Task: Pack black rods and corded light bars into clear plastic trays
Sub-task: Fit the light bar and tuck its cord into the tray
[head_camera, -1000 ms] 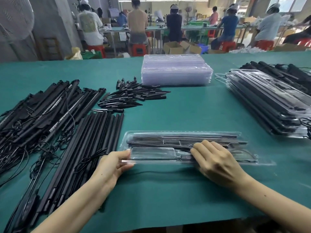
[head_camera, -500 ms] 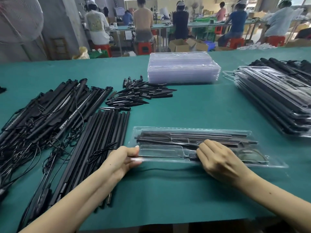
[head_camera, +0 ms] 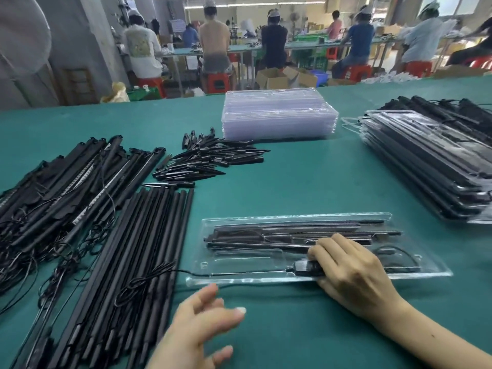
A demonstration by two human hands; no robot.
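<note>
A clear plastic tray lies on the green table in front of me, with black rods and a corded light bar inside. My right hand rests on the tray's near middle, fingers pressing a small black plug into the tray. A thin black cord runs from the tray's left end over the rod pile. My left hand hovers open above the table, just off the tray's near left corner, holding nothing.
Long black rods lie in a row at left, beside a tangled heap of corded light bars. Short black spikes sit behind. Empty clear trays are stacked at the back, filled trays at right. People work at far tables.
My left hand has let go of the tray's left end and pulled back toward me, fingers spread. My right hand stays on the tray. The camera has come closer.
</note>
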